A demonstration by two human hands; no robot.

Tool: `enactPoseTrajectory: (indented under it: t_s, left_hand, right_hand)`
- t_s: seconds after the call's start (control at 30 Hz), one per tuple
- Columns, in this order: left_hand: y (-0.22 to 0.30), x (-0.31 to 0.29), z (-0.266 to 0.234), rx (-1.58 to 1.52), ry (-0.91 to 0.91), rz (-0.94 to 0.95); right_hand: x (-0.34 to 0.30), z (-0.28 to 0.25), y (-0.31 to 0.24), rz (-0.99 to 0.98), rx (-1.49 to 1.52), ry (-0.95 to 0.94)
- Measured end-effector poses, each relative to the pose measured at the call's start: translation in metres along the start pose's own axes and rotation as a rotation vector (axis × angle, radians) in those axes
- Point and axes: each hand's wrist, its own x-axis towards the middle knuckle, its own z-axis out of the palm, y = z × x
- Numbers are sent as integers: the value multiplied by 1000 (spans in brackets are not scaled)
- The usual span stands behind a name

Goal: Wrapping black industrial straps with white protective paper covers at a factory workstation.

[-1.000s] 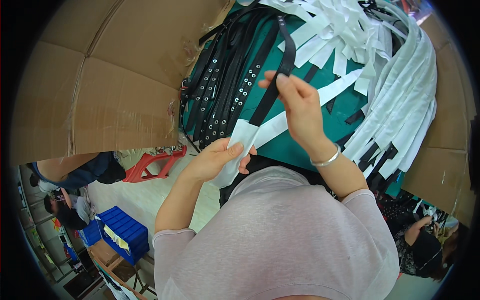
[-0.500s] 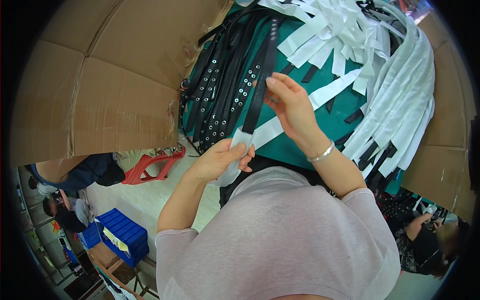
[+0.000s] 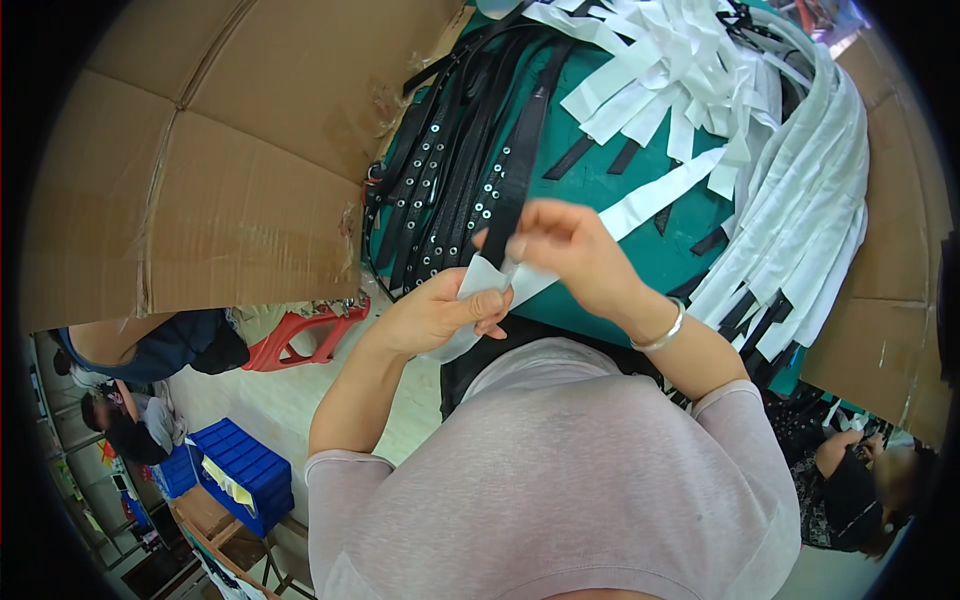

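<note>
My left hand [image 3: 440,312] is closed round a white sleeve [image 3: 481,279], thumb on top, just above my lap. One end of a flat black belt [image 3: 516,188] sits in the mouth of this sleeve; the rest runs up and away over the table. At the sleeve's mouth, my right hand [image 3: 572,248] has its fingers round the belt, thumb on one side and a fingertip on the other, slightly blurred. A long white strip [image 3: 655,203] passes behind my right hand toward a heap of white strips [image 3: 690,65].
Black belts with metal eyelets [image 3: 425,185] lie in a bundle on the green tabletop [image 3: 590,225]. White-sleeved belts [image 3: 800,220] hang at right. Cardboard [image 3: 250,190] walls both sides. A red stool [image 3: 300,345] and blue crate [image 3: 245,470] stand left. Other people sit nearby, left and right.
My right hand has slid down the belt from higher up to the sleeve's mouth. My left hand keeps its hold on the sleeve in nearly the same place.
</note>
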Motion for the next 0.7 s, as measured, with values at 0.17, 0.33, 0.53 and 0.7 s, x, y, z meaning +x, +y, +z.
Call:
enactPoseTrajectory:
  t_s: [0.17,0.33,0.53,0.7]
  left_hand:
    - [-10,-4,1,-25,30,-68]
    - [-3,-2,2,-57,52,-46]
    - [-12,-2,-5,-46,7,-89]
    - [-3,9,3,7,59,-76]
  right_hand:
    - [22,-6,-20,9,464,162]
    - [4,11,-15,-104,149,57]
    - [26,-21,-44,-205,375,295]
    - [11,-11,-37,-245,214,250]
